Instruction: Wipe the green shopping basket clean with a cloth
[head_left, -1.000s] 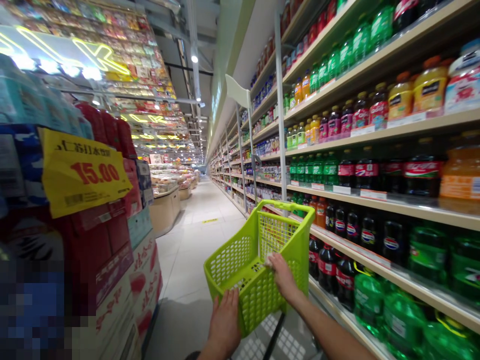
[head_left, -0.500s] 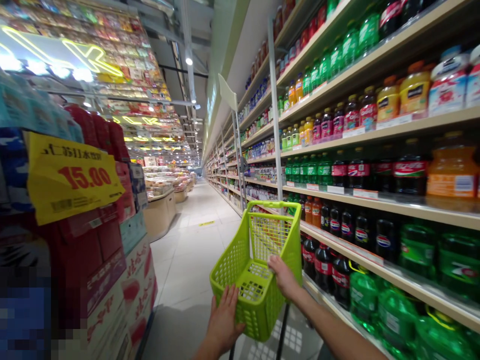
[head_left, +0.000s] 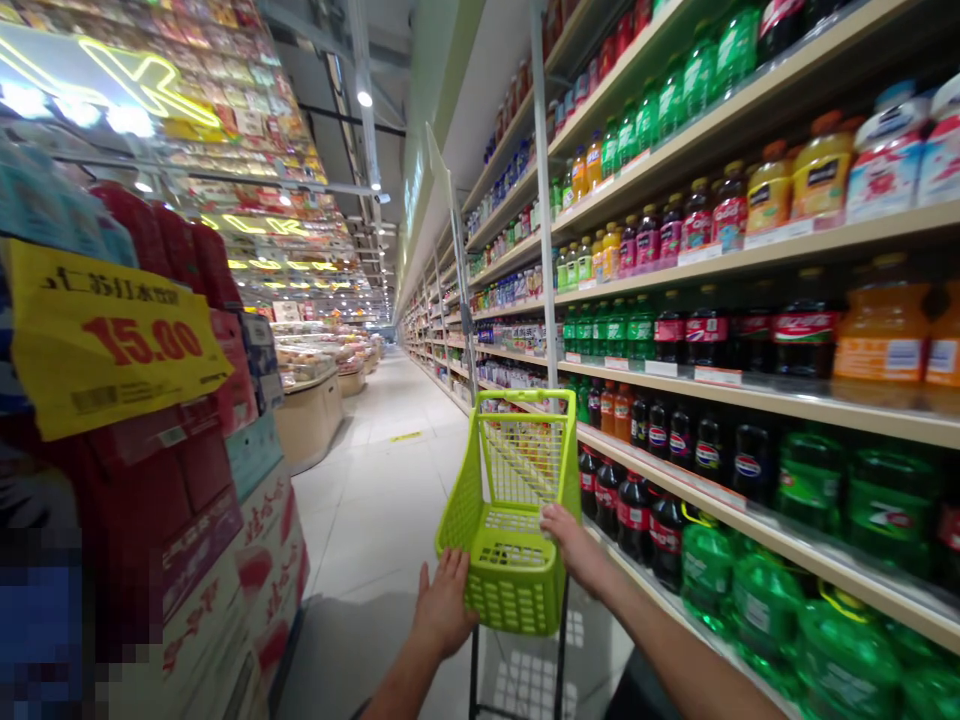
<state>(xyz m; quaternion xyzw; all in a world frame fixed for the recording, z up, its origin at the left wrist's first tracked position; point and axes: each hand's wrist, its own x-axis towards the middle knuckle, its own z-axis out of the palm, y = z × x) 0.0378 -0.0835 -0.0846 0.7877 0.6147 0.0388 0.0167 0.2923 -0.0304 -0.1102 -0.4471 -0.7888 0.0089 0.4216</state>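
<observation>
A lime-green plastic shopping cart (head_left: pixel 517 592) with a perforated basket stands in front of me on dark legs. Nothing lies in its basket. My right hand (head_left: pixel 576 548) is closed over the right rim near the back corner, fingers curled onto the edge. At the near left corner, my left hand (head_left: pixel 444 605) lies against the basket with fingers stretched out, not wrapped round it. The cart's upright back panel (head_left: pixel 523 450) rises at the far end.
On the right, shelves (head_left: pixel 652 378) of bottled drinks run far down the aisle. Stacked drink cartons (head_left: pixel 259 560) with a yellow price sign (head_left: pixel 120 335) stand close on the left. Farther along is a wooden display counter (head_left: pixel 309 415). Pale floor tiles (head_left: pixel 375 470) lie between.
The cart has turned to point straighter down the aisle, its far end swinging left. Both hands have stayed on it. The carton stack has shifted slightly left in view.
</observation>
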